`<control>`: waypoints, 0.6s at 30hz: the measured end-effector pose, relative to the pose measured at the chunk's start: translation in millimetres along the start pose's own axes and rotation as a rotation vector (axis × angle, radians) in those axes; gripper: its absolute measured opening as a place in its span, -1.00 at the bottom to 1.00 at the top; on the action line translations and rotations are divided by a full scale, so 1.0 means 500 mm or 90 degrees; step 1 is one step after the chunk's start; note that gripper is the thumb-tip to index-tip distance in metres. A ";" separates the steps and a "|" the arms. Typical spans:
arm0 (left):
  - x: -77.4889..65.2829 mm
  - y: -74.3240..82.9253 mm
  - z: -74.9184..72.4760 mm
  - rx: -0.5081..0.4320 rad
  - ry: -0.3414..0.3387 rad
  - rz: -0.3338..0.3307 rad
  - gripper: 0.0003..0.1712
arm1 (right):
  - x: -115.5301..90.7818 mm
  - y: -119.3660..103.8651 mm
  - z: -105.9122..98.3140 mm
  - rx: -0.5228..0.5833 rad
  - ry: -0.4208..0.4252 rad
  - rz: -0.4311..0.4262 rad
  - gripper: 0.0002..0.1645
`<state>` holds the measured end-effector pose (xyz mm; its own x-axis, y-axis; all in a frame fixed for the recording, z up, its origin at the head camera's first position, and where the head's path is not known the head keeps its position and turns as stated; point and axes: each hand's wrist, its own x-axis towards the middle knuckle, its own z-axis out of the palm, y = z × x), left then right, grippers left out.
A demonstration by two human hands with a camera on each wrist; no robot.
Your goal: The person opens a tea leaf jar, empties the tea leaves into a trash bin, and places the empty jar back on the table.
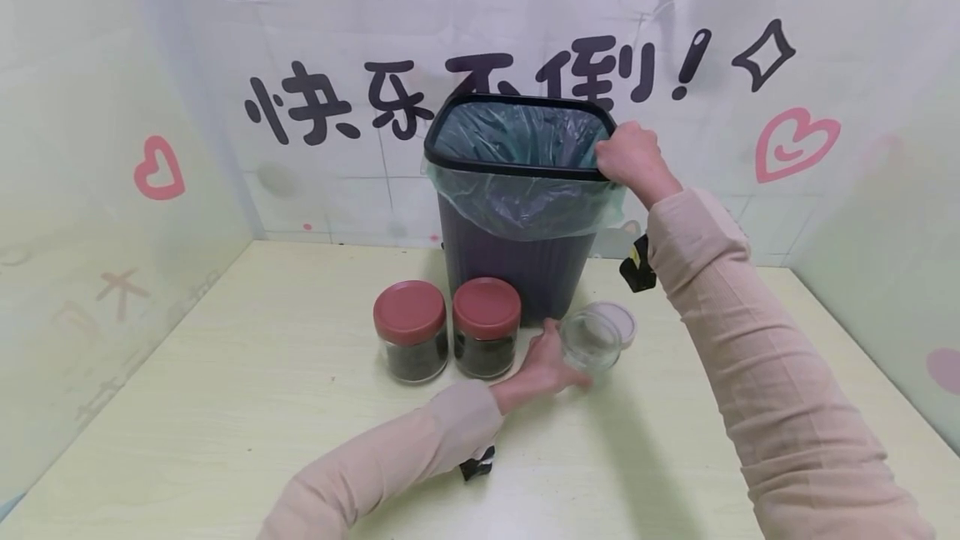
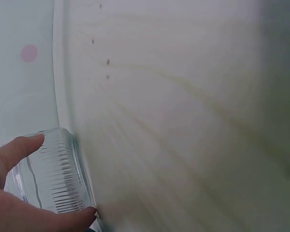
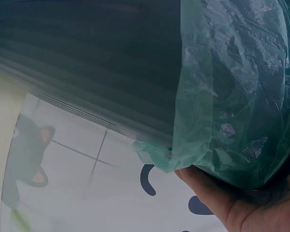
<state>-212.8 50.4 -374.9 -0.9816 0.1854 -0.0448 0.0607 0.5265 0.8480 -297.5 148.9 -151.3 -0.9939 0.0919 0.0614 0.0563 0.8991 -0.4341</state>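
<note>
My left hand (image 1: 542, 367) holds a clear glass jar (image 1: 591, 343) low over the table, in front of a pale round lid (image 1: 624, 322). In the left wrist view, thumb and a finger lie on either side of the ribbed glass jar (image 2: 62, 171). My right hand (image 1: 633, 158) grips the right side of the rim of a dark trash bin (image 1: 517, 261). Over that rim folds a green plastic liner (image 1: 525, 202). In the right wrist view the thumb of the right hand (image 3: 241, 205) presses near the liner's edge (image 3: 198, 111).
Two jars with red lids, the left jar (image 1: 411, 332) and the right jar (image 1: 486, 327), hold dark contents and stand in front of the bin. Printed wall sheets (image 1: 337, 182) enclose the pale table (image 1: 225, 407) at the back and sides.
</note>
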 end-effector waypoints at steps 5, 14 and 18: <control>0.007 0.004 0.007 -0.008 0.008 -0.006 -0.08 | 0.000 0.000 0.000 -0.004 0.000 -0.005 -0.54; 0.016 0.002 0.012 0.025 0.015 0.038 -0.13 | -0.001 -0.001 0.000 0.002 0.005 -0.002 -0.54; 0.011 0.001 0.009 0.016 0.008 0.049 -0.09 | -0.003 -0.001 0.001 0.006 0.011 -0.002 -0.56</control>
<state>-217.2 55.7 -377.2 -0.9762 0.2152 0.0263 0.1396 0.5315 0.8355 -296.1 148.0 -151.8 -0.9923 0.0964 0.0779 0.0523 0.8955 -0.4419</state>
